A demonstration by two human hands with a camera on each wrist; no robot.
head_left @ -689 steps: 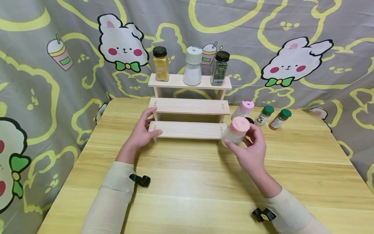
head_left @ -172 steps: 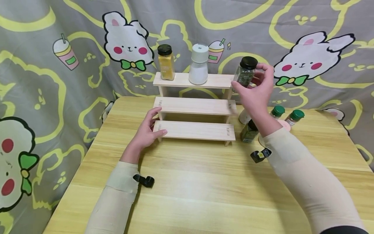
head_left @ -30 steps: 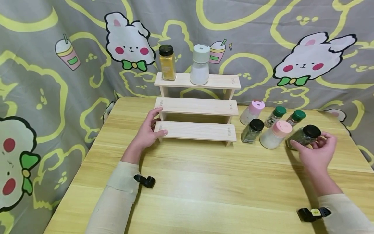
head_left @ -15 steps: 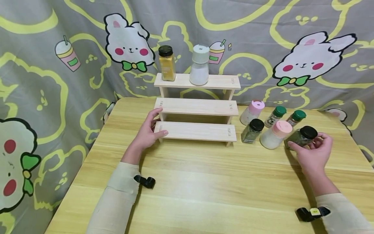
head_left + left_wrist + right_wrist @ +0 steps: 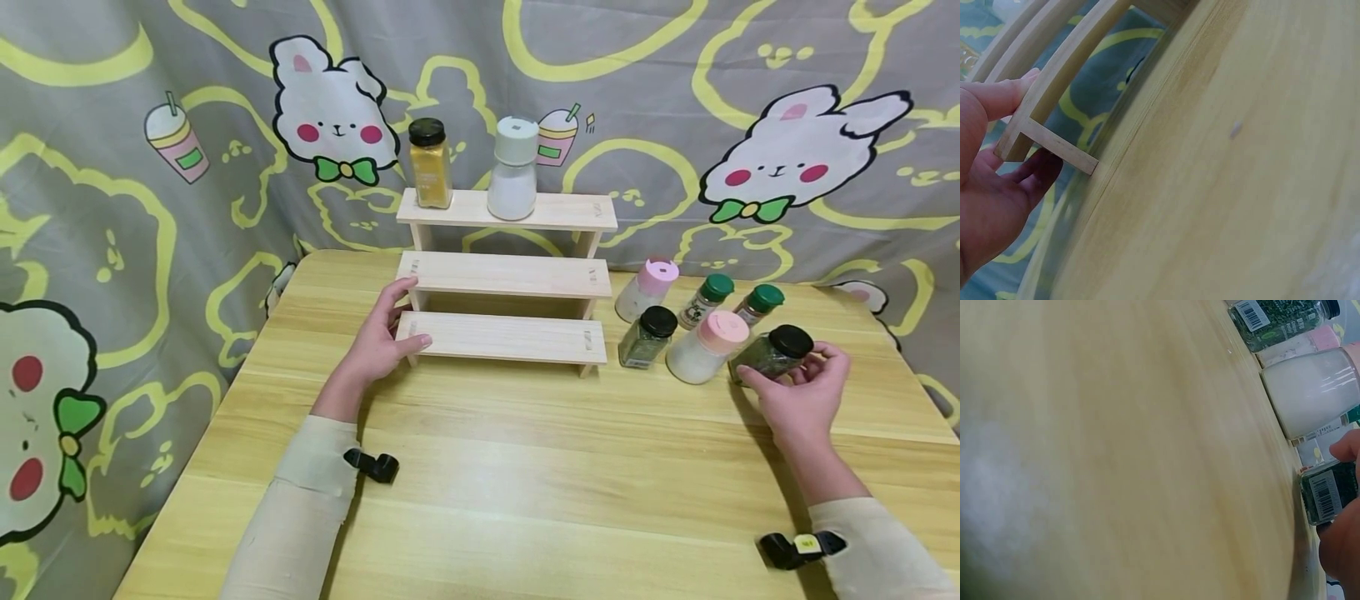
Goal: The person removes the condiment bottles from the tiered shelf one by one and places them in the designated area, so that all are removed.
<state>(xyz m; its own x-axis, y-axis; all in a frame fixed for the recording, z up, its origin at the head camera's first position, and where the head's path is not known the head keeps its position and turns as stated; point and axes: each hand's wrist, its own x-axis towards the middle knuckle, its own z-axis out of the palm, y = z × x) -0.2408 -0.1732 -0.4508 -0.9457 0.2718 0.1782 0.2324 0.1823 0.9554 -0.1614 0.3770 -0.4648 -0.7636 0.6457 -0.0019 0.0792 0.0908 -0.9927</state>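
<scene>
1. Nearest, the wooden table (image 5: 525, 500): a wide bare stretch of top lies between the two sleeves, running up to the near edge; the right edge passes just beyond the right hand.
2. Right hand (image 5: 798, 400): fingers and thumb curled round a herb jar (image 5: 768, 354), gripping it at the table's right side. The jar is clear glass with a black cap and dark green contents, tilted, its base at or just above the tabletop; a barcode label shows in the right wrist view (image 5: 1329, 494).
3. Just left of that jar, touching or nearly so: a pink-capped shaker (image 5: 705, 348) of white powder, then a second black-capped jar (image 5: 645, 337).
4. Left hand (image 5: 375, 337): fingers spread and fairly straight, resting against the left end of the stepped rack (image 5: 502, 337), thumb on the lowest step.
5. Farthest, the top step: a yellow spice jar (image 5: 430, 164) and a white shaker (image 5: 513, 169), with the right half bare.
</scene>
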